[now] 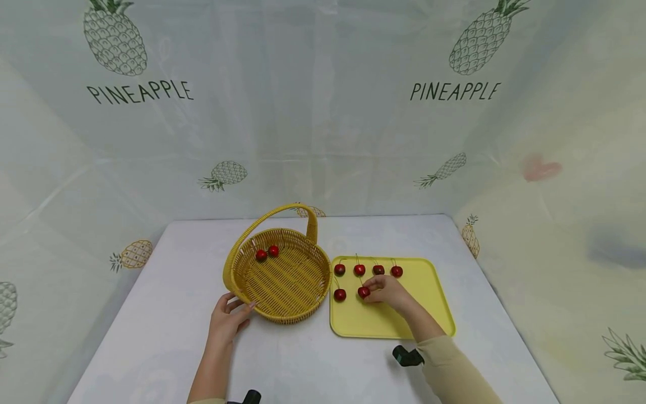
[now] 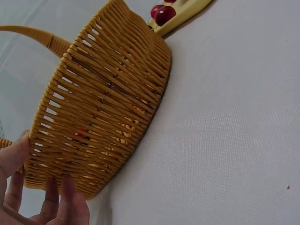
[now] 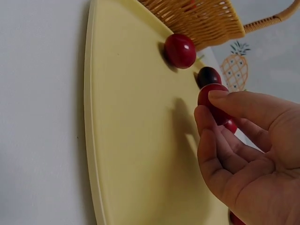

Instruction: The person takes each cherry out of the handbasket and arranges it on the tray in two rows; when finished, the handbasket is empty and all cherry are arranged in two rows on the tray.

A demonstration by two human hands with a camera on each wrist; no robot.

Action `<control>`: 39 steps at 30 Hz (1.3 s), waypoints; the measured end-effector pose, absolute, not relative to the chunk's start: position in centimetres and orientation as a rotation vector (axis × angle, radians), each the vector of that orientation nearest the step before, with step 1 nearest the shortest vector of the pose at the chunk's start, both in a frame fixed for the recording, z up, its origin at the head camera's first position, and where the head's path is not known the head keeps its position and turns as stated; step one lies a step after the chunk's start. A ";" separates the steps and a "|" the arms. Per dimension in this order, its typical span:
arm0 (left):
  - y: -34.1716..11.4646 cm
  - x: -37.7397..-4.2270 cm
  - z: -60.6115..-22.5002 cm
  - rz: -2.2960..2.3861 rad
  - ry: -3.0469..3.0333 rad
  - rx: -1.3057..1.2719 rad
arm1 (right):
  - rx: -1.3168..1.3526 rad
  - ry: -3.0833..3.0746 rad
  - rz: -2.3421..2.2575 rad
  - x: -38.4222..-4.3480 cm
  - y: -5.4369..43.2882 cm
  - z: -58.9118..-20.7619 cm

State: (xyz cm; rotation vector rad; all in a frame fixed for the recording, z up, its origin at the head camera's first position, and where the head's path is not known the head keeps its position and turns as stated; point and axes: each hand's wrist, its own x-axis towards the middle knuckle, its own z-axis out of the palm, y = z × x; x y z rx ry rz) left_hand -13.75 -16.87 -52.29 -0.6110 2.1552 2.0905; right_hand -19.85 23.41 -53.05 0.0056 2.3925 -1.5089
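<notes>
- Nearest, a white tabletop (image 1: 303, 370) spreads beneath everything; a black device (image 1: 251, 396) shows at the left wrist, and a 2nd black device (image 1: 406, 356) beside the pale yellow sleeve (image 1: 449, 362) on the right arm.
- The left hand (image 1: 233, 317) grips the near left side of the woven basket, its thumb (image 2: 14, 154) at the rim and its fingers (image 2: 68, 192) against the outer wall.
- The yellow rectangular tray (image 1: 404, 322) lies flat on the right, just beside the basket.
- Over the tray, the right hand (image 1: 386, 290) pinches 1 red cherry (image 1: 363, 292) between thumb (image 3: 248, 105) and fingertips (image 3: 204, 117); whether that fruit touches the tray, I cannot tell.
- To its left, near the tray's left edge, sits 1 loose cherry (image 1: 340, 294).
- The yellow woven basket (image 1: 287, 289) stands on the left of the tray.
- Farther back on the tray, 4 stemmed cherries (image 1: 378, 270) form a row from left to right.
- Inside the basket, 2 cherries (image 1: 267, 253) rest close together toward the far left.
- The basket's handle (image 1: 275, 212) arches from its near left side to its far right side.
- Farthest, a pale backdrop (image 1: 323, 123) carries pineapple drawings (image 1: 115, 42) and 2 "PINEAPPLE" captions (image 1: 139, 92).
</notes>
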 end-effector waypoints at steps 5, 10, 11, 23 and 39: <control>-16.8 -13.8 -52.3 2.086 2.170 -0.614 | 0.046 2.438 -1.503 -20.0 23.0 -53.4; -16.8 -13.7 -52.2 2.091 2.171 -0.616 | 0.080 2.466 -1.487 -19.9 22.6 -53.5; -16.8 -13.8 -52.2 2.091 2.171 -0.618 | 0.085 2.472 -1.481 -19.9 22.5 -53.6; -16.7 -13.7 -52.2 2.076 2.192 -0.611 | 0.094 2.475 -1.509 -19.8 22.4 -54.3; -16.7 -13.7 -52.2 2.099 2.191 -0.613 | 0.108 2.468 -1.490 -19.8 22.1 -54.3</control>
